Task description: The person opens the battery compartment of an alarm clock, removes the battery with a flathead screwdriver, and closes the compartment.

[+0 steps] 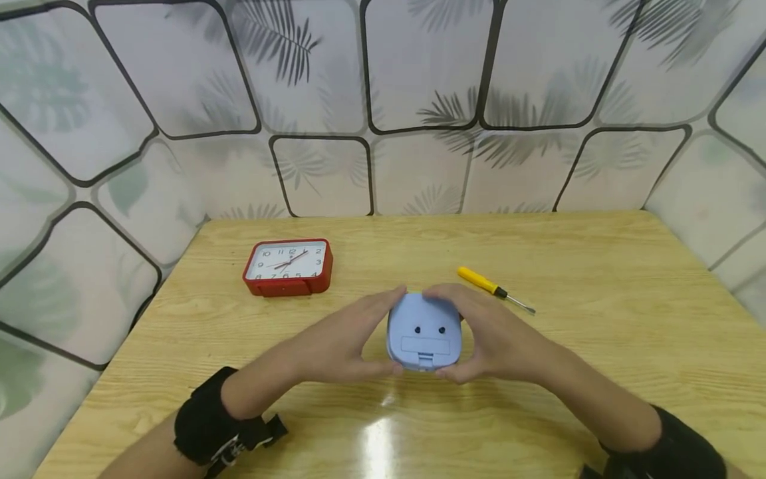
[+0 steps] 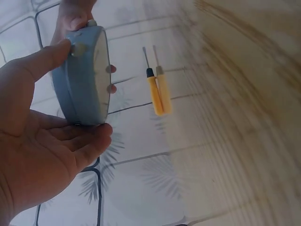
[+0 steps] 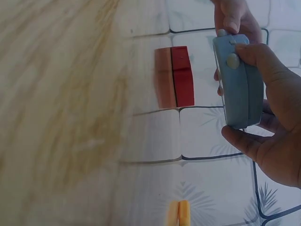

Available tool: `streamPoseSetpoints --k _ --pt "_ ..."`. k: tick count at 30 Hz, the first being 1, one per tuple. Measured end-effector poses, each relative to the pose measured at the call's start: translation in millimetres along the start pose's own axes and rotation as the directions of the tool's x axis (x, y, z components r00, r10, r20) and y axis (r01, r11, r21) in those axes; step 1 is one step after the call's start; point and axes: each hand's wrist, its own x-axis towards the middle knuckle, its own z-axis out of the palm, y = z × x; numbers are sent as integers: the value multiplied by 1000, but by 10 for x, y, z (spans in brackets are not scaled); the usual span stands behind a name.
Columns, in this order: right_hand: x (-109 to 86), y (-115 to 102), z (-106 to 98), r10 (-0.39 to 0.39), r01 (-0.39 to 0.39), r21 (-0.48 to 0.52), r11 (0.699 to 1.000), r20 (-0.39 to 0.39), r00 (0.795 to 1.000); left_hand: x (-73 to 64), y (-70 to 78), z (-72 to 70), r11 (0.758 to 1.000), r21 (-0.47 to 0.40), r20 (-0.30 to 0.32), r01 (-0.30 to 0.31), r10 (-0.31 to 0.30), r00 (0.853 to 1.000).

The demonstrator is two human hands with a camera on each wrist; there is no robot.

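A light blue alarm clock (image 1: 424,342) is held up above the table, its back with two dark round spots and a small battery cover turned toward the head camera. My left hand (image 1: 344,339) grips its left side, thumb on one edge and fingers on the opposite one. On the right side my right hand (image 1: 499,332) grips it the same way. In the left wrist view the clock (image 2: 82,80) appears edge-on, with its pale front facing away from the palm. Small round knobs show on the edge of the clock (image 3: 240,89) near the thumbs in the right wrist view.
A red alarm clock (image 1: 288,268) lies face up at the back left of the wooden table (image 1: 598,279). Behind my right hand lies a screwdriver (image 1: 487,285) with a yellow handle. A patterned curtain-like backdrop (image 1: 419,173) borders the table's far edge.
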Motion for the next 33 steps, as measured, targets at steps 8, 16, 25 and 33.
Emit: streamPoseSetpoints --k 8,16,25,33 --pt "21 208 35 94 -95 4 995 92 991 10 -73 -2 999 36 148 11 -16 989" --pt "19 277 45 151 -149 -29 988 211 966 1 -166 17 988 146 299 -40 -6 954" --pt "14 314 67 171 -183 18 983 285 943 7 -199 15 972 201 329 -120 48 943" --pt "-11 299 103 181 -188 -6 982 300 936 -44 -199 98 939 287 305 -192 100 947"
